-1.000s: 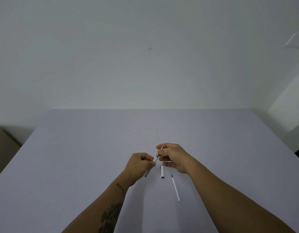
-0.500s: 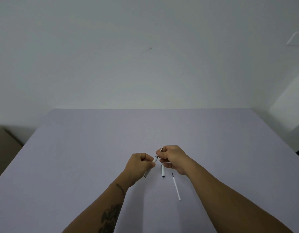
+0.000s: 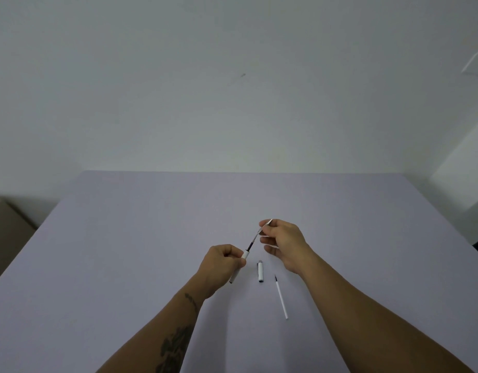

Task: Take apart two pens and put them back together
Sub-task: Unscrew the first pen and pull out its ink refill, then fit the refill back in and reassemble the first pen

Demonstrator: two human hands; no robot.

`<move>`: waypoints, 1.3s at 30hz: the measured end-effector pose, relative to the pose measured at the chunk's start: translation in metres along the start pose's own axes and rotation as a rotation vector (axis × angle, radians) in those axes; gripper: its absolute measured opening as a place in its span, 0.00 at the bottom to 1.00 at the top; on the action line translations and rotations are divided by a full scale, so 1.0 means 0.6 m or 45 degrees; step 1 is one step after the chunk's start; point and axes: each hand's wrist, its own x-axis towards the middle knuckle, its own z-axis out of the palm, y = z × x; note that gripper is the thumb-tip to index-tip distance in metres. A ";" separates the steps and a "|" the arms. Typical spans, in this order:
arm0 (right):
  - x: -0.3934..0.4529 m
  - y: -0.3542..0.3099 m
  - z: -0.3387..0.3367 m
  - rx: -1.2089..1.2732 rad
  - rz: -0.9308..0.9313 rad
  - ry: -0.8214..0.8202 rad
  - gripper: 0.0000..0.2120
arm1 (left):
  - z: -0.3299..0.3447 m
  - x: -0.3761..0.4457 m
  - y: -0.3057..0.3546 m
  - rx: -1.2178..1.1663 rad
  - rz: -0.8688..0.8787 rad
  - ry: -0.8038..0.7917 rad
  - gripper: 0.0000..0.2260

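Head view: you are drawing a thin refill (image 3: 252,241) out of a white pen barrel (image 3: 239,266).
Your left hand (image 3: 224,262) is gripping the barrel around its middle; your right hand (image 3: 282,242) is pinching the refill's tip end, up and right of the barrel. The refill looks light, slim and bendy, so be pulling straight along the barrel. A cap (image 3: 260,271) and another refill (image 3: 281,296) are lying just right of the barrel on the table (image 3: 125,251).
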 end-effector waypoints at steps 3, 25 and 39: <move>0.011 -0.001 -0.010 0.055 -0.028 0.128 0.08 | 0.000 0.004 -0.011 0.003 -0.029 0.038 0.04; 0.056 0.172 -0.007 -1.346 0.039 0.163 0.12 | 0.036 0.009 -0.129 0.192 -0.312 0.036 0.04; 0.070 0.138 -0.023 -1.043 0.067 0.139 0.10 | 0.028 0.015 -0.116 0.214 -0.294 0.044 0.02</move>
